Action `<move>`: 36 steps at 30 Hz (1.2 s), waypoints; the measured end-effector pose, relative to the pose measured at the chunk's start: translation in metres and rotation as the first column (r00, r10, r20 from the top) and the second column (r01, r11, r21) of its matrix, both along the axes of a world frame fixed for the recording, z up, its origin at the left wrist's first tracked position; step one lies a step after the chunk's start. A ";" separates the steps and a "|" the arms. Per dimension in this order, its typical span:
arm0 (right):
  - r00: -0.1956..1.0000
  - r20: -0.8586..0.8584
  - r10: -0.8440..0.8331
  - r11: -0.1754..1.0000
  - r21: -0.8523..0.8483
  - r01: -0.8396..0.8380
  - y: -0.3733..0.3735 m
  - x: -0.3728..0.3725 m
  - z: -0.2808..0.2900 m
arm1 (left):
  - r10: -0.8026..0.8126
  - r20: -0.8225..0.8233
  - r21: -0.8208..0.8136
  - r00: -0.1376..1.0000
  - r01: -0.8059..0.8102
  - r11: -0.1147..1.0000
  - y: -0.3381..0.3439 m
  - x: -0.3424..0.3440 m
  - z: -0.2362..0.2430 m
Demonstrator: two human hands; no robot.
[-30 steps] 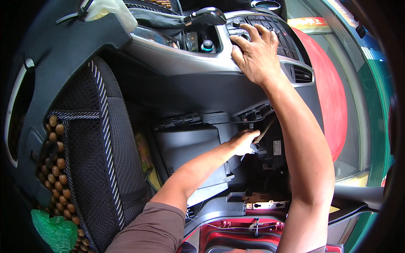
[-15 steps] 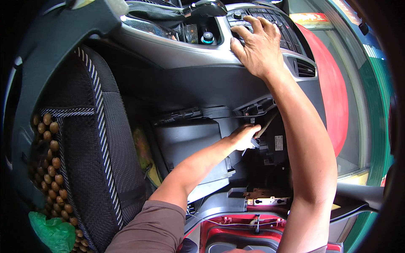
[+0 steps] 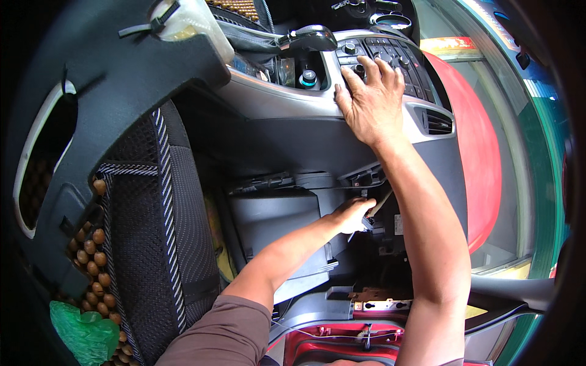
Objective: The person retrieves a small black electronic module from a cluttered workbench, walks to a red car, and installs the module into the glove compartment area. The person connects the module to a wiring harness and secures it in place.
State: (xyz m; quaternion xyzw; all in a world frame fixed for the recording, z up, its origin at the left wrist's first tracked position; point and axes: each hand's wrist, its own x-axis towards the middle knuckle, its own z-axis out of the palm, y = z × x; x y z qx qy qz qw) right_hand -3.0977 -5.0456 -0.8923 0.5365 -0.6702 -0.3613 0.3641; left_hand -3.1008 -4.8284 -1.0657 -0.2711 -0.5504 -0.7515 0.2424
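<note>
My left hand [image 3: 354, 215] reaches into the opened lower dashboard of a car, its fingers closed round something small and dark that is mostly hidden. A tan cable-like strand [image 3: 381, 202] runs up from beside its thumb. Right of it is a black box with a white label [image 3: 398, 224], partly behind my right forearm. My right hand [image 3: 373, 105] is spread over the centre control panel [image 3: 410, 78], fingertips among its buttons and knobs; whether they press is unclear. Below the left forearm lies a dark grey glovebox-like bin [image 3: 278, 221].
A gear lever [image 3: 308, 39] and a blue-ringed socket plug [image 3: 308, 78] sit left of the panel. A black seat [image 3: 140, 244] with wooden beads [image 3: 91, 262], a green plastic bag [image 3: 84, 332] and a loose dark trim piece [image 3: 122, 91] fill the left. A red door [image 3: 317, 349] stands below.
The view has shifted, so the console and dashboard appear lower, and more of the loose trim piece shows. My left hand keeps its grip; my right hand stays spread at the panel, its fingers slightly shifted.
</note>
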 end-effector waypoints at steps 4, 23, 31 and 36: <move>1.000 0.018 -0.023 0.999 -0.042 0.024 -0.002 0.004 -0.006 | -0.028 0.017 -0.040 0.999 0.029 0.999 -0.001 -0.002 0.002; 0.999 0.034 -0.038 0.999 -0.028 0.039 0.000 0.007 -0.007 | -0.040 -0.011 0.046 0.999 0.040 0.998 0.018 -0.012 -0.003; 0.998 0.040 -0.042 0.999 -0.030 0.043 -0.001 0.008 -0.005 | -0.004 -0.017 0.035 1.000 0.005 0.999 0.020 -0.011 -0.003; 0.999 0.027 -0.035 0.999 -0.022 0.036 -0.001 0.006 -0.007 | -0.008 -0.014 0.045 1.000 0.008 0.999 0.028 -0.016 -0.005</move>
